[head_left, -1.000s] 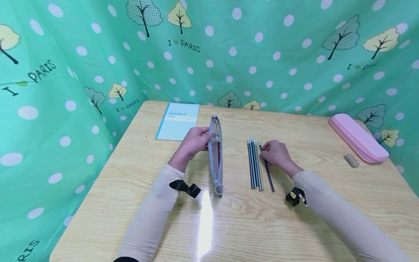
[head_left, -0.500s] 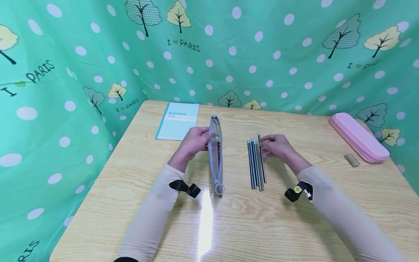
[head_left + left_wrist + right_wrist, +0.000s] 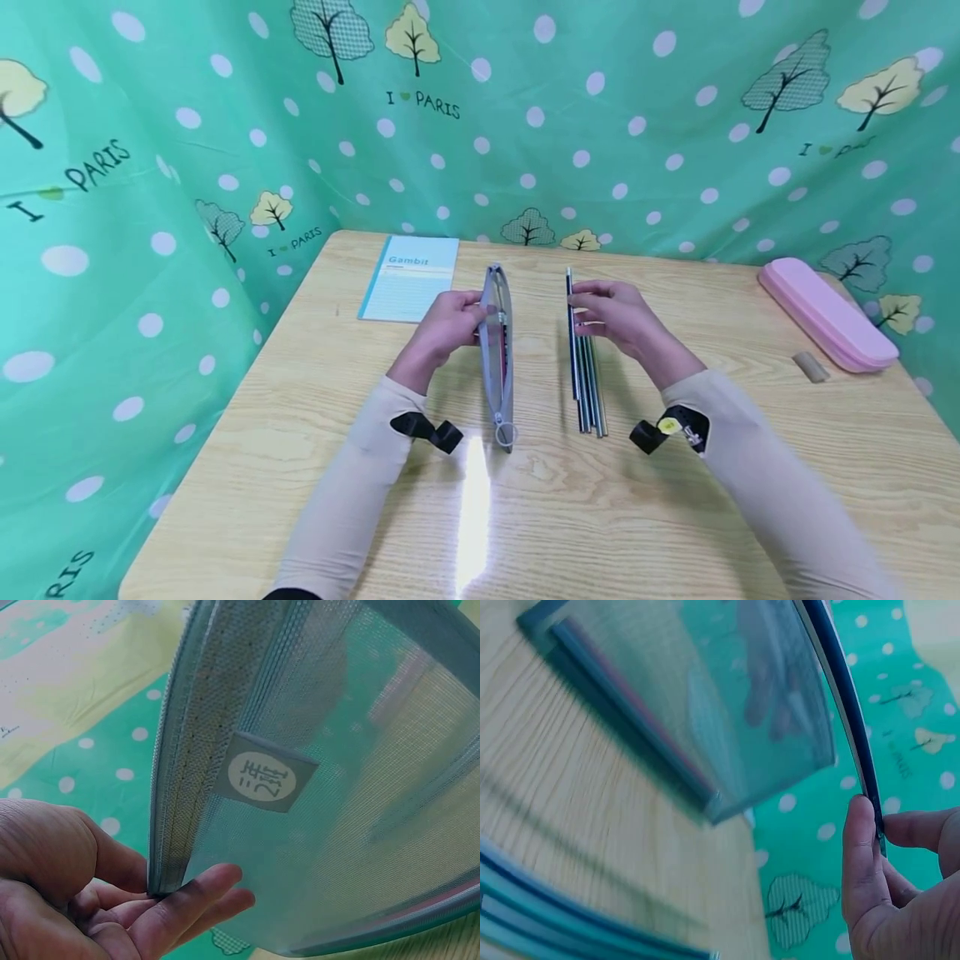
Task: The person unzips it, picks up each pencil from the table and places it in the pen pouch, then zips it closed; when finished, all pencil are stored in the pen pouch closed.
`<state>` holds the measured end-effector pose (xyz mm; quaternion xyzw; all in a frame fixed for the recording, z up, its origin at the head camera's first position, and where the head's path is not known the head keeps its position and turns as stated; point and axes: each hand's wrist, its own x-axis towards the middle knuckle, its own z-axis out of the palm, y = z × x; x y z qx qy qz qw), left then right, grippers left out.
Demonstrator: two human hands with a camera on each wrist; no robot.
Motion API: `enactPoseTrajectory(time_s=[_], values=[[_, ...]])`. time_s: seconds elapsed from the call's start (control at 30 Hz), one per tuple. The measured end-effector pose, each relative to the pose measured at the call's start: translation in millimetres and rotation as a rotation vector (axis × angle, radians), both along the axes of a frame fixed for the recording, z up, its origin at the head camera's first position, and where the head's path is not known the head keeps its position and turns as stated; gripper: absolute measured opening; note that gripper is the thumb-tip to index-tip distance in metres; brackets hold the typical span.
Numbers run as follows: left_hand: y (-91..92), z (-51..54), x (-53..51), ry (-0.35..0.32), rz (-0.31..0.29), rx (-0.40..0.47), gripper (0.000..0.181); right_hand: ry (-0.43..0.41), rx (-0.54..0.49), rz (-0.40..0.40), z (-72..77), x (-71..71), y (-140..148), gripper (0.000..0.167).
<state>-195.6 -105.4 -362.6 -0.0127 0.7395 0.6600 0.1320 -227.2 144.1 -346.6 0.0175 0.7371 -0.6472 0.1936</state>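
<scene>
My left hand (image 3: 447,323) pinches the edge of a grey mesh zip pouch (image 3: 300,847), which stands on its long edge with its top unzipped. Through the mesh in the right wrist view, pencils (image 3: 634,709) lie along the bottom of the pouch. Thumb and fingers of my right hand (image 3: 618,315) pinch a dark striped pencil (image 3: 853,712) near one end. It is lifted off the table, to the right of the pouch and apart from it. Below it several more pencils (image 3: 595,400) lie side by side on the tabletop, partly hidden by the right hand.
A Gambit notebook (image 3: 408,279) lies behind my left hand. On the right side of the wooden table (image 3: 337,467) are a pink pencil case (image 3: 828,315) and a small grey-brown block (image 3: 811,367). Green patterned cloth (image 3: 570,125) hangs behind and to the left.
The right hand has picked up the pencil from the right of the row and carried it left, over the row toward the pouch. My left hand and the pouch have stayed put.
</scene>
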Motion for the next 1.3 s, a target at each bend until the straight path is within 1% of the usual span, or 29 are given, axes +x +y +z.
enactPoseTrajectory(time_s=[0.17,0.33,0.47,0.63,0.83,1.0,1.3], values=[[0.6,-0.4,-0.8,0.008,-0.004,0.006,0.042,0.010,-0.065,-0.026,7.4,2.5,-16.1,0.045],[0.6,-0.7,0.7,-0.007,-0.007,0.029,0.043,0.009,-0.112,-0.030,7.3,5.4,-34.1,0.045],[0.1,-0.8,0.9,-0.015,-0.001,0.021,0.042,0.008,-0.138,-0.027,9.0,8.1,-48.4,0.046],[0.8,-0.3,0.8,-0.010,0.008,-0.006,0.040,0.003,-0.153,-0.031,13.1,9.9,-61.3,0.046],[3.1,-0.6,-0.5,-0.002,0.004,0.008,0.042,0.012,-0.158,-0.044,14.1,9.4,-67.7,0.043],[3.9,0.1,-0.2,0.003,0.010,0.002,0.042,0.039,-0.169,-0.047,14.1,11.3,-71.8,0.041],[4.4,1.1,0.2,0.010,0.012,0.031,0.040,0.085,-0.148,-0.055,11.6,13.7,-77.8,0.039]])
